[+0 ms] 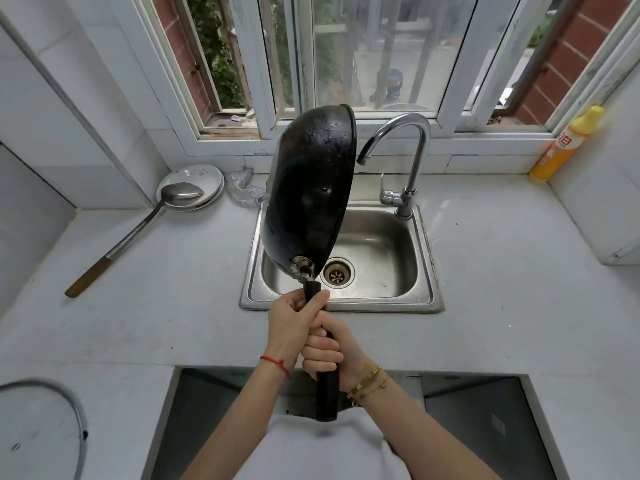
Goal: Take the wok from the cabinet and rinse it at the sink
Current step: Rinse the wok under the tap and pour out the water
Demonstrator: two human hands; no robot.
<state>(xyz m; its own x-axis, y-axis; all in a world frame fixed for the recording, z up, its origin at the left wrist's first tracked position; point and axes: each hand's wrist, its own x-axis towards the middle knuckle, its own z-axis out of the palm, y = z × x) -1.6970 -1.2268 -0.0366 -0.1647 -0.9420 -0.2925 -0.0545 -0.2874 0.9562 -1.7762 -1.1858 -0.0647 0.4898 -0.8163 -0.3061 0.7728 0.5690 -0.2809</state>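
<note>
A black wok (310, 192) is held on edge over the steel sink (420, 271), its dark wet underside facing me and its open side turned to the right toward the faucet (412, 161). Its long black handle (326, 393) points down at me. My left hand (294, 327) grips the handle close to the bowl. My right hand (327, 351) grips it just below. No water runs from the faucet's spout. The sink basin with its drain (336, 273) lies beneath the wok.
White plates with a long-handled metal ladle (138, 230) sit on the counter at the left, next to a steel scourer (242, 188). A yellow detergent bottle (564, 147) stands at the far right. A glass lid (52, 417) lies at the bottom left. A window is behind the sink.
</note>
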